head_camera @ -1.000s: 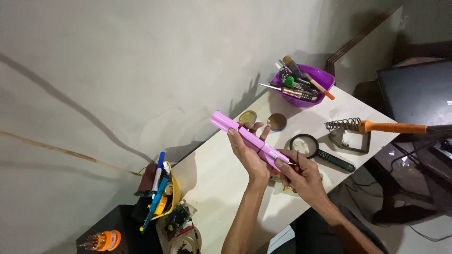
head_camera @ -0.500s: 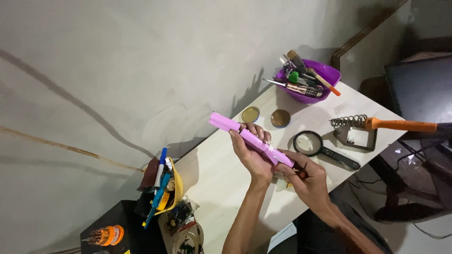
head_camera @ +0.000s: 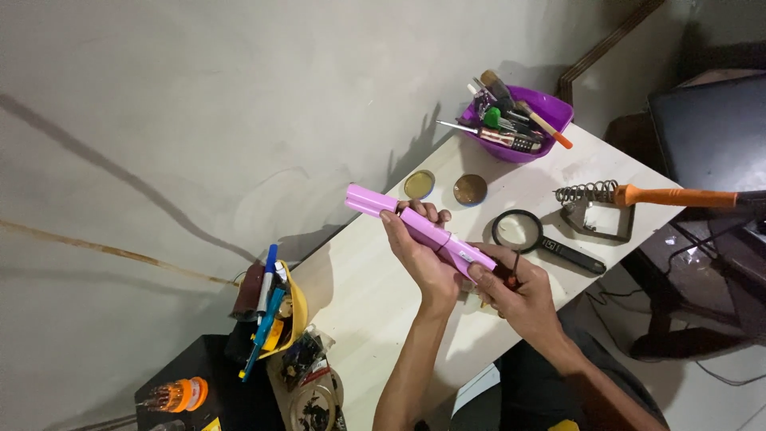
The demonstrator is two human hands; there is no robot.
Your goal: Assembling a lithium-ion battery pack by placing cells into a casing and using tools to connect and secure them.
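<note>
The left hand grips a long pink device around its middle, holding it slanted above the counter. The right hand clasps the device's lower end, thumb on top, with a small dark tool tucked between its fingers. Just beyond lie a magnifier and two round lenses. Farther right a soldering iron rests in its coiled stand. A purple bowl of tools sits at the far edge; a yellow cup of pens stands at the near left.
</note>
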